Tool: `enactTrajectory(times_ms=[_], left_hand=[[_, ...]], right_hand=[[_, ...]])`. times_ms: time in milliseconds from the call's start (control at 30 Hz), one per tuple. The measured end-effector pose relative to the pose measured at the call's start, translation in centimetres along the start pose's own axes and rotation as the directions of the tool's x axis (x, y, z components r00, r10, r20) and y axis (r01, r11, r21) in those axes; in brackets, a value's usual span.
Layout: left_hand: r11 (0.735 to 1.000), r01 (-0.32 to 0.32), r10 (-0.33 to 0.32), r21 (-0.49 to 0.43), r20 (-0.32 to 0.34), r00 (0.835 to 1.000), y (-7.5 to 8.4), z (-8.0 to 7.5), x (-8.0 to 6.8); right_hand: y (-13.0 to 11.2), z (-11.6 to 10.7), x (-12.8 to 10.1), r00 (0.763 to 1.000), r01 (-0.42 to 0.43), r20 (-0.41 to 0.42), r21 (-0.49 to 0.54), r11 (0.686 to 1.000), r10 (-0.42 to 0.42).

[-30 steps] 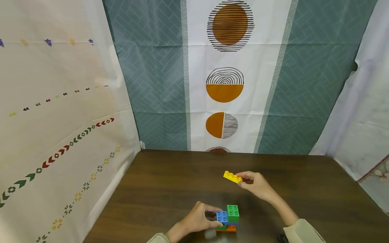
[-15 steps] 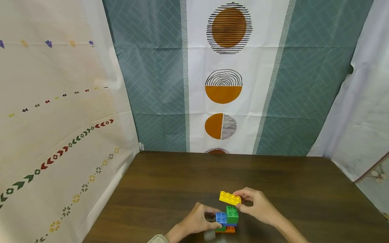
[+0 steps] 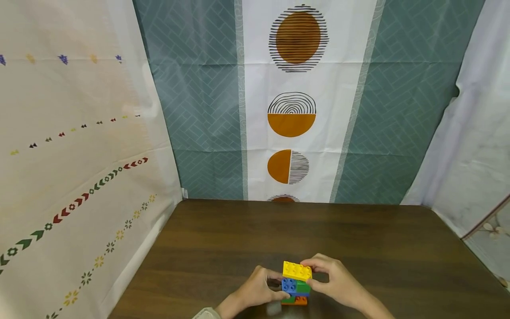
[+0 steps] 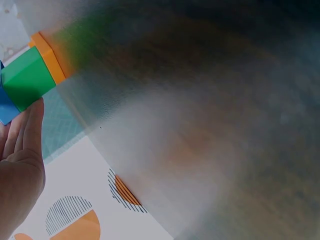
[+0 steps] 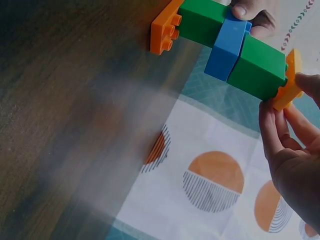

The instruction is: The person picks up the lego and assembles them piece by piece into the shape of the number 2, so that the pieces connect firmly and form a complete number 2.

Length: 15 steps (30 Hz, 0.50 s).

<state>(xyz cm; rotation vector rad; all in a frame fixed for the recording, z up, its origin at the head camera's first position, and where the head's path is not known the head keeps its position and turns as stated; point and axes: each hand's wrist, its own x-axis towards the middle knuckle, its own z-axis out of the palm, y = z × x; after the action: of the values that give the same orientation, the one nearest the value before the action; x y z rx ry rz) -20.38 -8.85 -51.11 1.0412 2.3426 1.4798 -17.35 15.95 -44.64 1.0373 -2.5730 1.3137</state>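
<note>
A small tower of toy building bricks stands on the table in front of me. Lowest is a flat orange brick (image 5: 164, 29), with a green brick (image 5: 202, 21) on one part of it. Across that lies a blue brick (image 3: 289, 285), which my left hand (image 3: 258, 287) grips from the side between thumb and fingers. A second green brick (image 5: 259, 67) sits on the blue one. Over its studs my right hand (image 3: 334, 282) pinches a flat yellow brick (image 3: 295, 270) by one end, right at the stud tops and slightly tilted in the right wrist view.
The dark wooden table (image 3: 223, 235) extends around the tower. Behind it hangs a teal and white patterned cloth (image 3: 211, 110). Pale cloths hang at the left (image 3: 87, 177) and the right (image 3: 474, 146).
My right hand has brought the yellow brick toward me and down, from beyond the tower to the top of the upper green brick. The left hand keeps its grip on the tower.
</note>
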Motion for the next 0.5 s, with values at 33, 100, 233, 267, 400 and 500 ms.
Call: enactTrajectory(times_ms=[33,100,233,267,400,500], left_hand=[[1.000,-0.003,0.003,0.003,-0.001,1.000,-0.01,0.01,0.00],[1.000,-0.008,0.008,0.007,-0.003,1.000,-0.04,0.03,0.00],[1.000,-0.020,0.020,0.015,-0.004,1.000,-0.08,0.04,0.03],[1.000,-0.021,0.021,0.014,-0.001,1.000,-0.08,0.03,0.04],[1.000,-0.020,0.020,0.014,0.013,1.000,-0.07,-0.02,0.02],[1.000,-0.020,0.020,0.018,0.017,1.000,-0.07,-0.05,0.02]], right_hand=[[0.01,0.04,-0.02,1.000,0.022,-0.001,-0.020,1.000,-0.022],[0.06,0.10,-0.04,0.998,0.058,0.002,-0.061,0.996,-0.058],[0.22,0.10,-0.08,0.996,0.090,0.014,-0.111,0.990,-0.089],[0.25,0.10,-0.10,0.996,0.092,0.017,-0.114,0.989,-0.091],[0.23,0.06,-0.12,0.995,0.101,0.032,-0.109,0.989,-0.099],[0.21,-0.04,-0.07,0.993,0.115,0.046,-0.108,0.987,-0.110]])
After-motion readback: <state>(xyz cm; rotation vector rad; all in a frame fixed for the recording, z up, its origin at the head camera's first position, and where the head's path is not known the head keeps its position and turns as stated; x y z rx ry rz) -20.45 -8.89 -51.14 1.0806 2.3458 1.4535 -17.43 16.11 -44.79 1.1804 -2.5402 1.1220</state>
